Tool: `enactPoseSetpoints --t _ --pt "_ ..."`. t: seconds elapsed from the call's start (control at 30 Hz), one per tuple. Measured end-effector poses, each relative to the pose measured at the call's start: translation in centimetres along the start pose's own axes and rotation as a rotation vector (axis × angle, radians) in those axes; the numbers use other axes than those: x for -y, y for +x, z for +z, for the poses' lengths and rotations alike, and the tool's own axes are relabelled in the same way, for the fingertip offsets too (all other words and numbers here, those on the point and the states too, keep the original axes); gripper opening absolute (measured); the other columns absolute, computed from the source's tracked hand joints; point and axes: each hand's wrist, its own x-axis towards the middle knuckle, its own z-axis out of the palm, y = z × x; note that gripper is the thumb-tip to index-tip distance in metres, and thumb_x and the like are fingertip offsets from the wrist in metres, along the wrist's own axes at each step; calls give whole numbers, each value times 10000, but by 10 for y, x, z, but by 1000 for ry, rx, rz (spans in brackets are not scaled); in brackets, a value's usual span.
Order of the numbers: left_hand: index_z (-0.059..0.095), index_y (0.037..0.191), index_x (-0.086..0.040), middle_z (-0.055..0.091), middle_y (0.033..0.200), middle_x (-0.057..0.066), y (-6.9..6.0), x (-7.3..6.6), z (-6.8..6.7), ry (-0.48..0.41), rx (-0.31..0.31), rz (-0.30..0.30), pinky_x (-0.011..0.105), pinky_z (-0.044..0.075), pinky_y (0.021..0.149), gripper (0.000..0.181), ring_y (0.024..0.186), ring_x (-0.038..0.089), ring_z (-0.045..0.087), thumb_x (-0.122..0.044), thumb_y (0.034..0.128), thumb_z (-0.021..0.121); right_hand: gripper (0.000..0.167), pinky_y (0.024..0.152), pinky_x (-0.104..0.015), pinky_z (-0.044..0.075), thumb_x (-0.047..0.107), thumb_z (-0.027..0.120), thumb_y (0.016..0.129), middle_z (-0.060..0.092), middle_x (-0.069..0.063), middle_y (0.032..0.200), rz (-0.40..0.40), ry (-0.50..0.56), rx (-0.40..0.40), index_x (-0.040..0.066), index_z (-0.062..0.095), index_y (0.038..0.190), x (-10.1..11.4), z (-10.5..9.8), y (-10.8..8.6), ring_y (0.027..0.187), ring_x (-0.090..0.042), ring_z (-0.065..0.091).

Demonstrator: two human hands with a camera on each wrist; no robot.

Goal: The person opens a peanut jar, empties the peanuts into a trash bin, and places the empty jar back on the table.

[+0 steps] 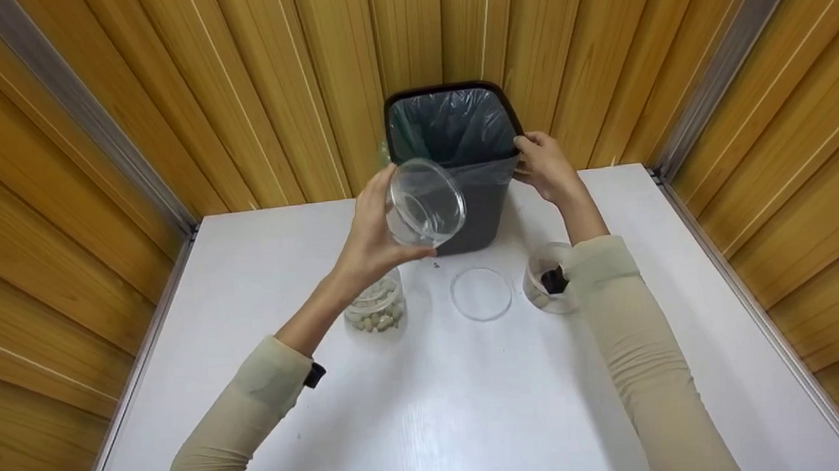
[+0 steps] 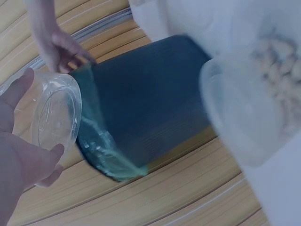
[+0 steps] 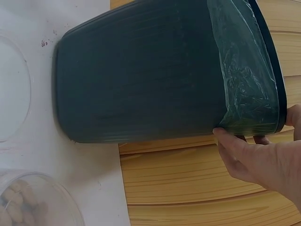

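A clear plastic tub (image 1: 426,205) with nothing visible in it is gripped by my left hand (image 1: 370,231), tilted in front of the bin's rim. The dark bin (image 1: 472,211), lined with a thin plastic bag (image 3: 244,70), stands at the table's back edge. My right hand (image 1: 549,168) pinches the bin's rim at its right corner, thumb on top and fingers below, as the right wrist view (image 3: 263,155) also shows.
On the white table (image 1: 428,407) stand a clear jar of pale nut-like pieces (image 1: 377,313) at the left and another tub (image 1: 537,287) near my right forearm. A clear round lid (image 1: 483,320) lies between them. Wood-patterned walls (image 1: 254,93) surround the table.
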Motion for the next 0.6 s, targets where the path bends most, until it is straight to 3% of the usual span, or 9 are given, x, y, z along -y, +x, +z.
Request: enactPoseSetpoints --t 0.27,0.5,0.6 --pt "297 1560 2 354 1573 183 -62 33 47 -139 37 -114 367 448 1113 1230 1444 332 353 -197 577 1008 513 1178 -484 349 233 441 1087 325 -231 1544 2 2 -6 -13 285 1510 0 -1 2 1435 -363 398" --pt "297 1552 10 383 1546 221 -94 57 87 -233 40 -291 401 447 1115 1241 1427 343 384 -226 566 1012 509 1190 -496 322 227 444 1089 298 -221 1575 12 23 -1 3 286 1518 1 -2 2 1460 -373 361" --pt "288 1555 8 376 1549 208 -103 63 99 -300 22 -320 406 460 1102 1240 1435 335 374 -191 567 1011 513 1190 -496 322 226 443 1090 294 -223 1579 15 22 3 2 282 1522 0 -1 2 1464 -375 355"
